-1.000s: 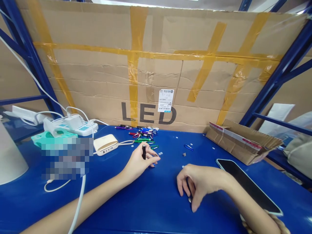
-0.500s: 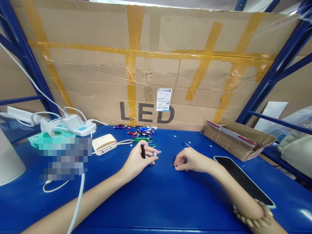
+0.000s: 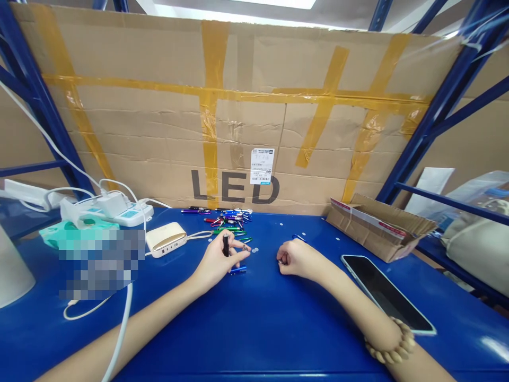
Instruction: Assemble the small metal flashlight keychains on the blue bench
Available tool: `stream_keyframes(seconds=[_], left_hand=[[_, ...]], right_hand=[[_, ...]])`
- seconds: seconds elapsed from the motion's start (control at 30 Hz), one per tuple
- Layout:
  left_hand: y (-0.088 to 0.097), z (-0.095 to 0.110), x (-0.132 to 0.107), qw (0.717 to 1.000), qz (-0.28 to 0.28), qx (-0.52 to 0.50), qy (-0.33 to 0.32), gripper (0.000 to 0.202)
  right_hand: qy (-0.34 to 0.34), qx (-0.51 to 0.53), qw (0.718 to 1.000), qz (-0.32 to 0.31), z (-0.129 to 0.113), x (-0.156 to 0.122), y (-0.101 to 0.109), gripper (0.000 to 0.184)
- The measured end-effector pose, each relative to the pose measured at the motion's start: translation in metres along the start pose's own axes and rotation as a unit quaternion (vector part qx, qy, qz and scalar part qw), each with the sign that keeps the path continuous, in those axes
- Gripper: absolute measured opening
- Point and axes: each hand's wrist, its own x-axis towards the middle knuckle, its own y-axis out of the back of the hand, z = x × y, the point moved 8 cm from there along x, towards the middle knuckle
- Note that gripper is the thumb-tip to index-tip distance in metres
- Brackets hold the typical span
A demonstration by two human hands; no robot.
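My left hand (image 3: 217,260) is closed around a short black tube (image 3: 226,245) that stands up between the fingers. A small shiny metal piece (image 3: 245,248) shows at its fingertips. Just under those fingers lies a blue tube (image 3: 238,270) on the tabletop. To the right, my right hand (image 3: 296,257) is curled with thumb and fingertips pressed together over the table; a tiny shiny bit shows there, too small to name. A blue clip-like loop (image 3: 299,237) lies right behind it. Beyond my left hand spreads a pile of slim coloured pen-like tubes (image 3: 230,216).
A cream power bank (image 3: 166,240) with a strap, a white power strip (image 3: 133,214) and cables lie left. On the right are a phone (image 3: 387,292) and an open cardboard box (image 3: 377,228). A large taped carton (image 3: 159,132) stands behind the blue table (image 3: 246,329).
The view has tilted up slightly and shifted. The blue tube under my left hand shows more fully now. My right hand is curled in more tightly.
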Motion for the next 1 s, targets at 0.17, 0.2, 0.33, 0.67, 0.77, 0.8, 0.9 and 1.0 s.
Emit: stream_keyframes(seconds=[0.17,0.2,0.33,0.67,0.77,0.8,0.9,1.0], left_hand=[[0.002,0.003,0.001,1.000,0.011,0.005,-0.005,0.042],[0.002,0.003,0.001,1.000,0.011,0.006,-0.006,0.042],[0.004,0.004,0.000,1.000,0.022,0.010,-0.005,0.040],[-0.002,0.003,-0.006,0.999,0.020,0.031,0.003,0.038],[-0.003,0.003,-0.005,0.999,0.020,0.033,0.007,0.038],[-0.003,0.003,-0.005,0.999,0.019,0.034,0.006,0.038],[-0.002,0.002,-0.004,0.999,0.016,0.040,-0.007,0.037],[-0.001,0.002,-0.003,0.999,0.017,0.047,-0.017,0.037]], right_hand=[[-0.007,0.006,0.999,0.034,0.009,0.004,0.005,0.018],[-0.010,0.015,0.999,0.040,0.013,0.005,0.008,0.018],[-0.050,0.038,0.990,0.128,0.048,-0.002,0.049,0.022],[-0.282,-0.080,0.730,0.617,0.165,-0.130,0.160,0.035],[-0.293,-0.091,0.739,0.600,0.174,-0.129,0.157,0.033],[-0.282,-0.097,0.746,0.595,0.170,-0.123,0.155,0.030],[-0.184,-0.087,0.805,0.558,0.139,-0.088,0.142,0.026],[-0.021,0.038,0.949,0.312,0.097,-0.026,0.093,0.029]])
